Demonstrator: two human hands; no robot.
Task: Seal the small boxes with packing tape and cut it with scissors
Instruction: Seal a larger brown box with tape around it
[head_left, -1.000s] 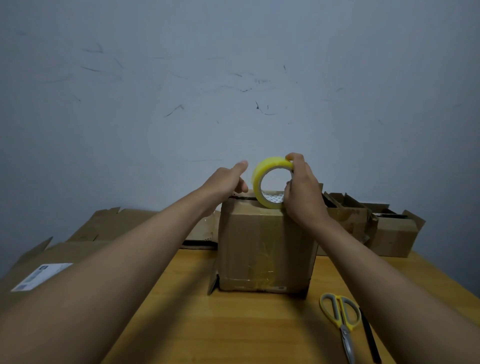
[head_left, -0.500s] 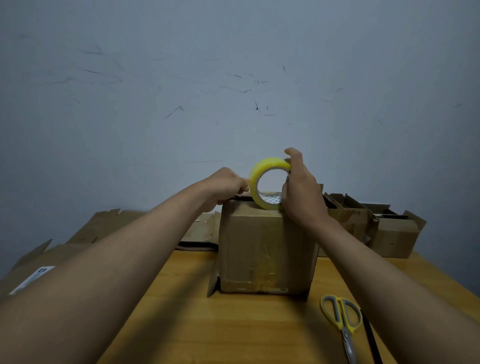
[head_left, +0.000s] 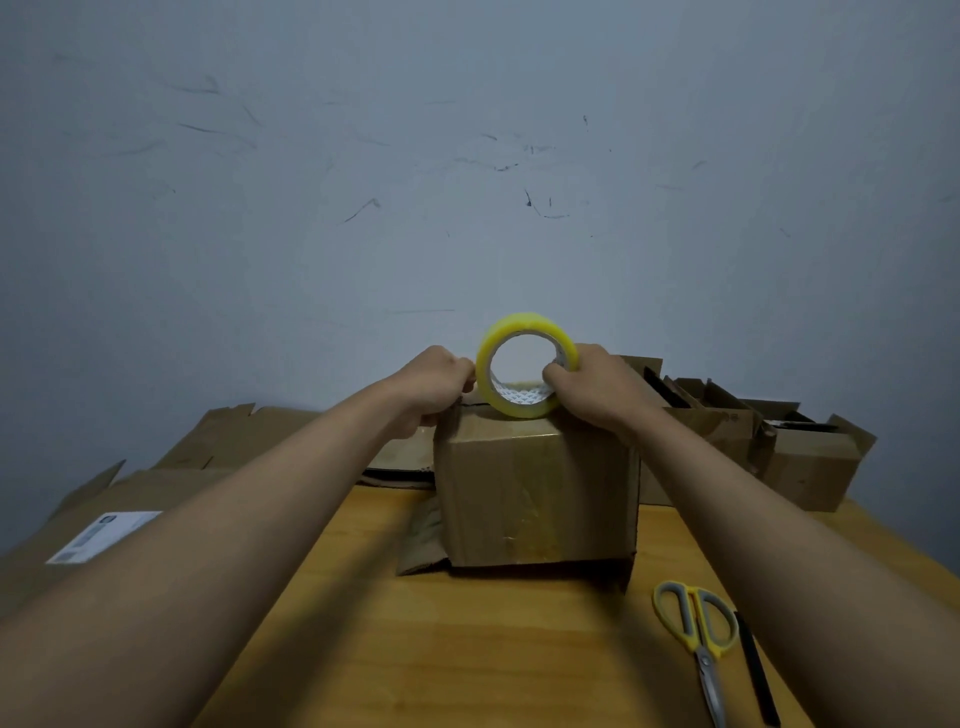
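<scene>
A brown cardboard box (head_left: 540, 499) stands on the wooden table (head_left: 467, 649), with clear tape down its front face. On its top sits a yellow roll of packing tape (head_left: 519, 325), upright on its edge. My right hand (head_left: 597, 384) grips the roll from the right, thumb inside the core. My left hand (head_left: 436, 384) has its fingers curled against the roll's left side at the box's far left corner; the tape end itself is hidden. Yellow-handled scissors (head_left: 696, 629) lie on the table at the near right, untouched.
Several small open cardboard boxes (head_left: 810, 467) stand at the back right against the wall. Flattened cardboard (head_left: 104, 509) with a white label lies at the left. A thin black strip (head_left: 756, 670) lies beside the scissors.
My left hand went from open fingers above the box to curled fingers at the roll's left side. My right hand slid down the roll's right side, and the roll turned slightly.
</scene>
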